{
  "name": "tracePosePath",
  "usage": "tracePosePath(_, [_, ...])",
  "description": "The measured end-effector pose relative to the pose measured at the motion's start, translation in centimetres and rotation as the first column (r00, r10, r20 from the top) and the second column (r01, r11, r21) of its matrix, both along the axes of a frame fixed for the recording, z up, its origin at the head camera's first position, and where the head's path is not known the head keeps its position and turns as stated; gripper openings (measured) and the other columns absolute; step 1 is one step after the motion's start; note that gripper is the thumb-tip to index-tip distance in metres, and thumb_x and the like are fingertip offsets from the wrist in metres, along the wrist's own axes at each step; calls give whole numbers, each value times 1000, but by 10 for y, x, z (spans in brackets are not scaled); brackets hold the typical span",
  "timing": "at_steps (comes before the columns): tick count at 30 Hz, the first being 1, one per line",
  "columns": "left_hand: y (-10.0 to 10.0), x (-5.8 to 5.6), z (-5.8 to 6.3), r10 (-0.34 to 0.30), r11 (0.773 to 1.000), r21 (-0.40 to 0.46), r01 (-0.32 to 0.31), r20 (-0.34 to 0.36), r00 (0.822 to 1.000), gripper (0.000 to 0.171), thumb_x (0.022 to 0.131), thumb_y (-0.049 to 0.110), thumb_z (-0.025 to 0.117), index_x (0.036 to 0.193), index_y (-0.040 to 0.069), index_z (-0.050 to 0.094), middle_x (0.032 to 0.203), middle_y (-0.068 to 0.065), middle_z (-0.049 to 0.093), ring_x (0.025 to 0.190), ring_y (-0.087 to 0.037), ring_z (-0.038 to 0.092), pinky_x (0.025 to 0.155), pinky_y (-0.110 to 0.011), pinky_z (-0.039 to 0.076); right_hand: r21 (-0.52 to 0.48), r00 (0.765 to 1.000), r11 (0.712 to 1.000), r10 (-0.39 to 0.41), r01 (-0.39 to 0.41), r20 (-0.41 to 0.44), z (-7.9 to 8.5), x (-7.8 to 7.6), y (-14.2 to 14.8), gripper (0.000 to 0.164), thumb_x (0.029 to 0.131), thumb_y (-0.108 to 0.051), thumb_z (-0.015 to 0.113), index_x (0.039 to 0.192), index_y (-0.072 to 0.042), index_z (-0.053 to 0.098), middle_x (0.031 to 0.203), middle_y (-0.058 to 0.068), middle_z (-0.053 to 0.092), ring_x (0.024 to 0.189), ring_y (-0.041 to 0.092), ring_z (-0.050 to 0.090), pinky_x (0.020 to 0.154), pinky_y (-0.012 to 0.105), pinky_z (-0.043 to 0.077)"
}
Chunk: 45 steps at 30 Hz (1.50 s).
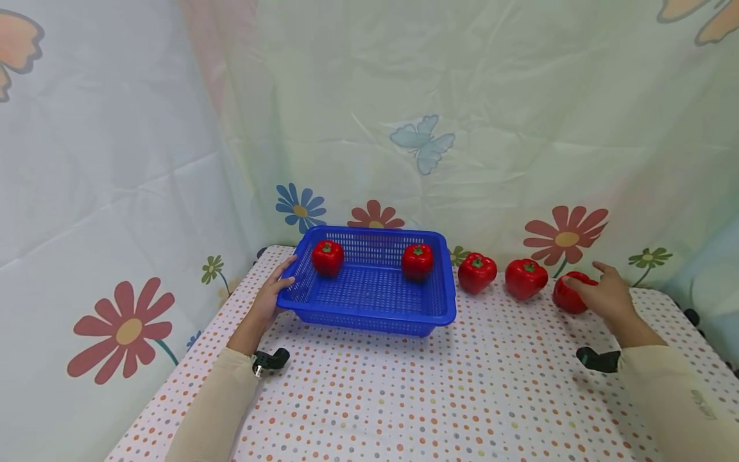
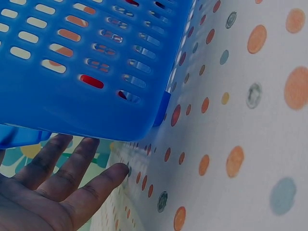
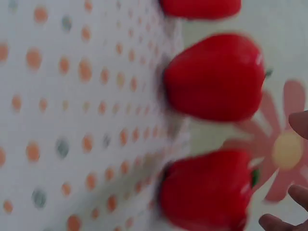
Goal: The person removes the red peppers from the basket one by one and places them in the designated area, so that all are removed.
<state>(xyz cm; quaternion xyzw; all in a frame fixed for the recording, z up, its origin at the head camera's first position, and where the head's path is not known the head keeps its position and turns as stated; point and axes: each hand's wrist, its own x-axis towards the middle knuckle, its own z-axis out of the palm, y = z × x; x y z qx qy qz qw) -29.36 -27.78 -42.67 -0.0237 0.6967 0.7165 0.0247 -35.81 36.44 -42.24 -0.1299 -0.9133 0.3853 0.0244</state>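
Observation:
My left hand [image 1: 268, 298] is at the left end of a blue plastic basket [image 1: 369, 314], its fingertips touching the rim. Loosely extended fingers [image 2: 91, 192] show beside the basket's wall in the left wrist view; the thumb is out of sight there. Inside the basket stand two red bell peppers, one at the left [image 1: 328, 258] and one at the right [image 1: 417, 262]. My right hand [image 1: 612, 298] reaches over the rightmost red bell pepper [image 1: 568, 296], covering part of it. Its fingers are spread, and in the right wrist view the fingertips [image 3: 299, 195] are apart from the peppers.
Two more red bell peppers, one nearer the basket [image 1: 476, 273] and one in the middle [image 1: 526, 279], stand in the row to its right. A dotted cloth [image 1: 404, 398] covers the table. A flower-printed curtain [image 1: 491, 160] hangs right behind.

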Motion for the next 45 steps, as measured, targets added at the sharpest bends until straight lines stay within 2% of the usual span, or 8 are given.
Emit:
tracePosePath(3, [-1,1,2,0,1000,-3,0,-4,1000,54,103,22,43,154,35,30,165,-8,16,145,-42,29,110,-63,33,87,993,995,60,-51,-102,49,28,-52,84,96,-31,55,154,6,6,148,44,15,134,62,20,93,75,38])
tracePosePath(6, [-4,1,2,11,1000,-9,-11,-4,1000,54,103,23,43,154,36,31,165,-8,16,145,-42,30,111,-62,33,114,960,982,173,-151,-220,70,33,-89,83,93,-25,62,154,4,14,146,41,23,129,59,29,90,74,41])
tracePosePath(9, [-7,2,3,20,1000,-13,-20,-3,1000,54,103,22,42,154,36,30,165,-9,15,145,-42,29,111,-62,33,131,910,946,322,-298,-262,87,34,-126,84,90,-24,67,155,-2,18,149,36,27,130,57,33,92,73,42])
tracePosePath(17, [-7,0,0,9,1000,-17,-9,2,1000,54,103,22,43,154,35,30,166,-9,13,146,-43,26,112,-63,31,48,793,807,588,-589,-162,107,17,-196,84,90,-22,71,155,-5,22,155,32,28,138,55,34,105,61,39])
tracePosePath(20, [-6,-1,-1,-11,1000,-19,11,5,1000,55,103,23,43,155,34,28,166,-9,11,147,-43,24,112,-63,31,12,774,779,625,-627,-102,109,6,-212,82,90,-22,71,155,-5,24,155,31,29,138,53,35,105,59,41])
tracePosePath(31, [-2,-4,-1,-5,1000,-11,4,-7,1000,55,102,22,44,154,35,31,166,-9,13,146,-43,26,111,-63,31,-134,815,810,579,-571,32,111,-30,-249,81,90,-20,70,155,-4,24,154,30,31,133,49,45,105,54,44])
tracePosePath(38, [1,-4,0,-6,1000,-16,6,-5,1000,55,102,22,45,154,35,32,165,-10,15,147,-44,24,112,-64,30,-117,867,878,478,-465,139,96,-38,-265,81,86,-13,71,151,5,26,150,31,36,125,44,52,100,46,50])
tracePosePath(45, [0,-4,-1,4,1000,-22,-4,-3,1000,55,102,22,45,154,35,32,165,-10,16,147,-44,25,111,-64,30,13,884,889,453,-458,117,85,-40,-282,78,85,-11,72,149,7,31,143,32,45,100,39,66,90,44,56])
